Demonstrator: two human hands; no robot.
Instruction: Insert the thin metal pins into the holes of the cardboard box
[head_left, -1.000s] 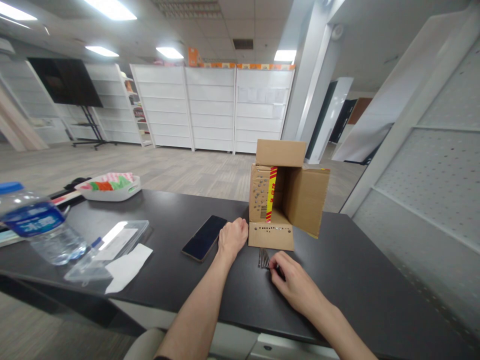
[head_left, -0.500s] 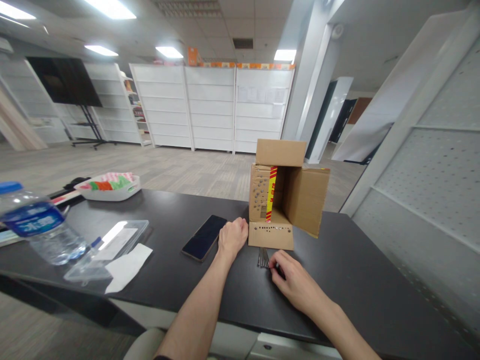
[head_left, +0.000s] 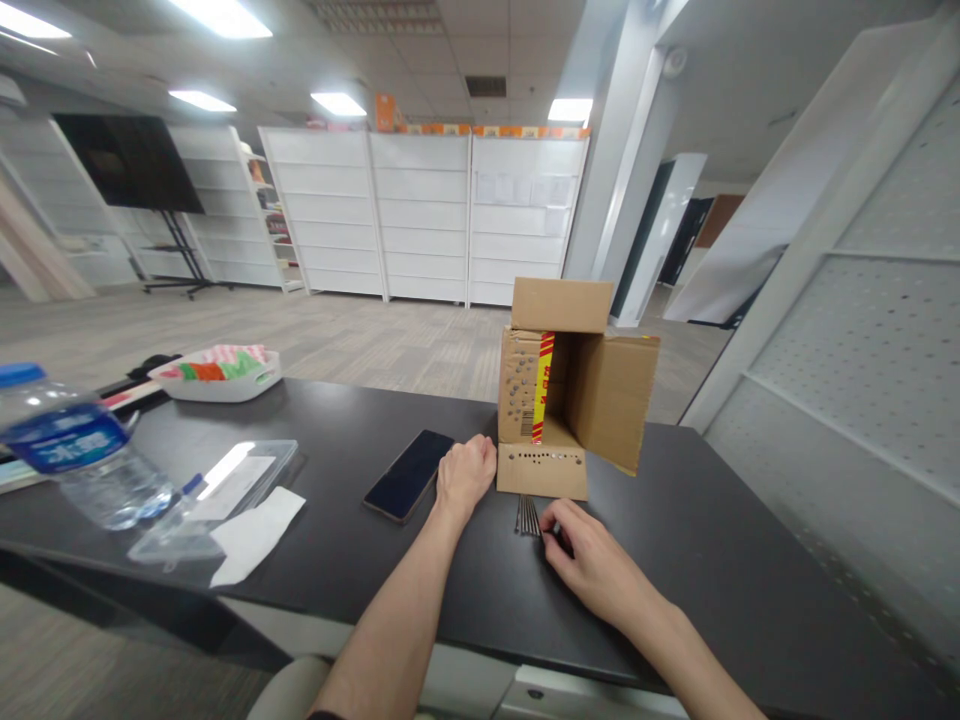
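An open cardboard box (head_left: 523,385) stands on the dark desk, its flaps spread and its opening towards me. Round marks or small heads dot its left side and the row on its lower front flap (head_left: 541,472). Just in front of that flap, several thin metal rods (head_left: 528,515), like long nails or screws, lie side by side. My right hand (head_left: 581,545) is closed, thumb and fingertips pinched at the right end of this row; what it holds is hidden. Left of the box, my left hand (head_left: 465,475) rests in a fist, its inside hidden, between a phone (head_left: 409,475) and the flap.
On the left stand a water bottle (head_left: 82,450) and a white basket (head_left: 217,390) with colourful contents. A clear plastic case (head_left: 247,475), a small clear container (head_left: 176,535) and a white paper (head_left: 259,535) lie nearer. A pale perforated panel (head_left: 855,440) rises at right.
My right hand has shifted very slightly right, showing a little more of the rods' right side. My left hand and the box stay where they were.
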